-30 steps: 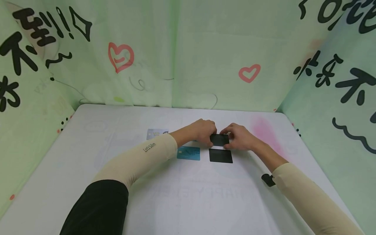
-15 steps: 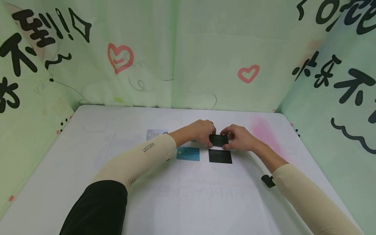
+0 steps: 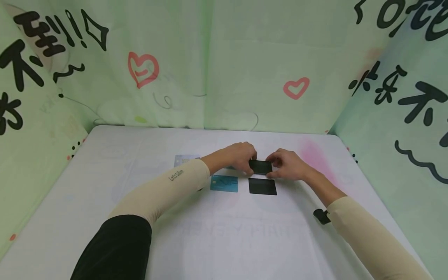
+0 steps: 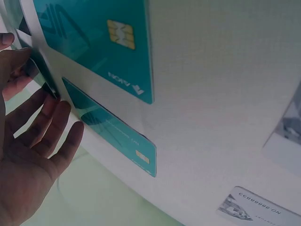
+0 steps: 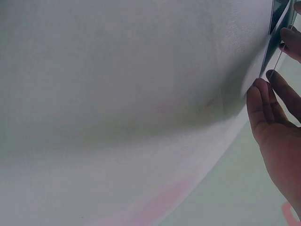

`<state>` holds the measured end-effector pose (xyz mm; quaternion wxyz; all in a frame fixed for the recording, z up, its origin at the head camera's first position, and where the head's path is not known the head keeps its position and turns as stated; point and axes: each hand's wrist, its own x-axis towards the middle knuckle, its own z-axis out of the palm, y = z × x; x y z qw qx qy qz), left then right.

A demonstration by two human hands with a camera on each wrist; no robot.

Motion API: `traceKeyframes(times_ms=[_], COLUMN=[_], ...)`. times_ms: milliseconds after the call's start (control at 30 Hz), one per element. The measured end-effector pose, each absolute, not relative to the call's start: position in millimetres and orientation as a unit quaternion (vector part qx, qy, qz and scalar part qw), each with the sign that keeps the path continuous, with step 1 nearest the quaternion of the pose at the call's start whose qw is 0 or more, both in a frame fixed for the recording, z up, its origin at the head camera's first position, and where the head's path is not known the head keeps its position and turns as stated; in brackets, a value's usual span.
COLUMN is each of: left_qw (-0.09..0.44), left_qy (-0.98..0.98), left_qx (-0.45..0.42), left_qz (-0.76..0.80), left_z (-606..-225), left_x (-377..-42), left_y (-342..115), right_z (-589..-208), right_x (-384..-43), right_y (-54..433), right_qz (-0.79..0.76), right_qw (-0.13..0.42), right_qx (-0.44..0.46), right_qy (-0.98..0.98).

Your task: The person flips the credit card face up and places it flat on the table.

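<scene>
A black card (image 3: 260,167) lies in the back row in the head view, between my two hands. My left hand (image 3: 241,157) grips its left end, thumb at the near edge and fingers at the far edge. On the other end, my right hand (image 3: 287,165) pinches the right corners between thumb and fingertips. A second black card (image 3: 262,186) lies just nearer. To its left is a teal VIP card (image 3: 224,183); the left wrist view shows another teal card (image 4: 115,129) behind it, mostly hidden by my left hand in the head view.
A pale silver VIP card (image 3: 185,159) lies farther left, partly behind my left forearm. The left wrist view also catches a grey patterned card (image 4: 256,207). Green fabric (image 3: 224,77) with drawn hearts and writing stands around the white table (image 3: 227,241).
My right hand has shifted slightly to the right along the black card's end. The left hand and the cards have stayed nearly still.
</scene>
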<state>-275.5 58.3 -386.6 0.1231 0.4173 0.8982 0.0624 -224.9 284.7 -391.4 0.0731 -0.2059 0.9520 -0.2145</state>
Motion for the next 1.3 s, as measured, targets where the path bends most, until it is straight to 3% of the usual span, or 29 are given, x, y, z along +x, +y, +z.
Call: traceKeyframes(times_ms=[1300], left_qw=[0.136], left_qy=[0.891], left_qx=[0.432], left_qz=[0.038], left_z=[-385.0], left_x=[-276.8], left_y=[54.4], right_z=[-390.9], right_x=[-226.8], right_y=[293.4], right_qz=[-0.213], right_qw=[0.083], right_qx=[-0.197], right_qy=[0.953])
